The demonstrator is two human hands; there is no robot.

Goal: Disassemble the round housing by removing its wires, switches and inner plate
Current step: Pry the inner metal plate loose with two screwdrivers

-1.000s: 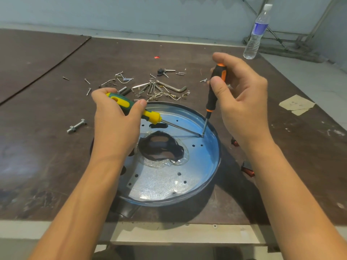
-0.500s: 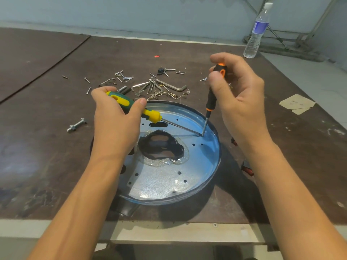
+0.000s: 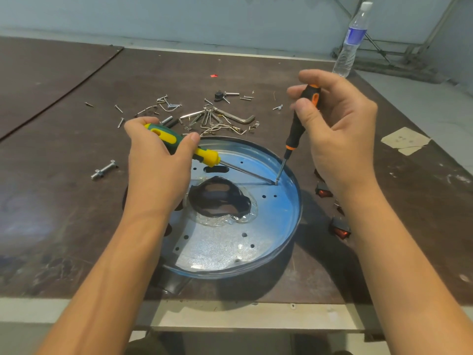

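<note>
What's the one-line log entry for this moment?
left hand grips green-yellow screwdriver | right hand grips orange-black screwdriver | tips meet inside round housing

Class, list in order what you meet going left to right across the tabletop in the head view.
Bolt, left hand gripping green screwdriver, Allen key, right hand gripping orange screwdriver, paper scrap.

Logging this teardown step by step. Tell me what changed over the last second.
Very little. The right hand shifted its fingers on the black-and-orange screwdriver, tipping the handle slightly rightward; its tip stays at the same spot on the inner plate. The left hand still holds the green-and-yellow screwdriver, blade in place. Housing, loose hardware and switches did not move.
</note>
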